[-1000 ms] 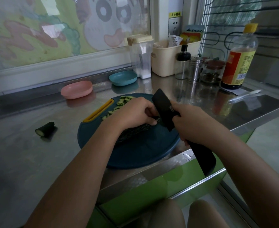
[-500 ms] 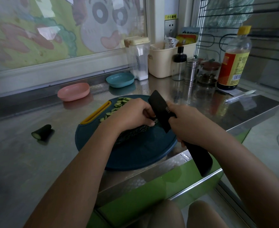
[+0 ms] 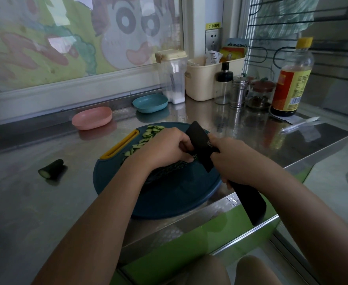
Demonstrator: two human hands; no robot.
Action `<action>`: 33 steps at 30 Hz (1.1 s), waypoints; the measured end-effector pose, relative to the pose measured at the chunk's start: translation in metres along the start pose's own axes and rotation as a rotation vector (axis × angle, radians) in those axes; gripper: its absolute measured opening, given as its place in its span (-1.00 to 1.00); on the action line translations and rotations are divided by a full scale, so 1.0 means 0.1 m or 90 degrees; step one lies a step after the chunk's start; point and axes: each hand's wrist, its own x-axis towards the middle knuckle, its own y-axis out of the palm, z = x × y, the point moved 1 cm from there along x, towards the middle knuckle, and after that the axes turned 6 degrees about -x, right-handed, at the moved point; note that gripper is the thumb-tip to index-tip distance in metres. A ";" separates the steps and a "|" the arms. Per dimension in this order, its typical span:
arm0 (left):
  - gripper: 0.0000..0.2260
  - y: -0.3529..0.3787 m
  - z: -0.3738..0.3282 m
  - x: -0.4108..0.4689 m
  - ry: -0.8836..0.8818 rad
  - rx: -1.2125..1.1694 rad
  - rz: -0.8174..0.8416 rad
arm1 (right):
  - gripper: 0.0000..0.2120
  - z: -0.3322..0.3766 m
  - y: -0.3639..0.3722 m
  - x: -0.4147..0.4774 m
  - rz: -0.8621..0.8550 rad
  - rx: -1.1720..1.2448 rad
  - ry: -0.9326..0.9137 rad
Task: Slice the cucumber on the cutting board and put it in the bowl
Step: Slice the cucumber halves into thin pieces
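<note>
A round dark blue cutting board point(image 3: 175, 200) with a yellow handle slot lies at the counter's front edge. On it lies a dark green cucumber point(image 3: 167, 169), mostly hidden under my left hand point(image 3: 165, 148), whose curled fingers hold it down. My right hand point(image 3: 233, 161) grips a black knife point(image 3: 201, 145), its blade upright against the cucumber's right end beside my left fingertips. Several thin cucumber slices point(image 3: 146, 138) lie at the board's far side. A pink bowl point(image 3: 92, 117) and a teal bowl point(image 3: 150, 103) sit behind the board.
A cut cucumber end point(image 3: 51, 169) lies on the steel counter point(image 3: 25, 202) left of the board. At the back right stand a clear canister point(image 3: 173, 77), a cream bin point(image 3: 206, 79), small shakers point(image 3: 239, 91) and a tall sauce bottle point(image 3: 291, 79). A pen point(image 3: 300, 124) lies right.
The knife blade has shifted slightly against the cucumber while both hands keep their hold. The camera view has shifted slightly.
</note>
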 end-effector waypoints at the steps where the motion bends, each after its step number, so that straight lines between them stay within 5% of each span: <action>1: -0.78 0.00 0.00 0.00 0.000 -0.001 -0.001 | -0.74 0.00 0.00 0.01 0.004 -0.003 0.000; 6: -0.79 0.01 0.02 0.02 0.008 0.008 -0.003 | -0.81 0.07 0.07 0.07 0.002 -0.034 0.005; 12: -0.83 0.00 0.02 0.00 0.013 -0.003 -0.008 | -0.51 0.12 0.21 0.10 -0.010 -0.101 0.011; 17: -0.84 -0.01 0.01 -0.01 0.004 -0.026 -0.012 | -0.68 0.05 0.18 0.01 -0.034 -0.031 0.036; 25: -0.83 -0.03 -0.01 -0.03 0.009 -0.020 -0.009 | -0.49 0.11 0.15 -0.09 -0.079 -0.046 -0.003; 33: -0.85 -0.03 -0.01 -0.04 0.007 -0.023 -0.010 | -0.61 0.13 0.10 -0.13 -0.082 -0.008 0.005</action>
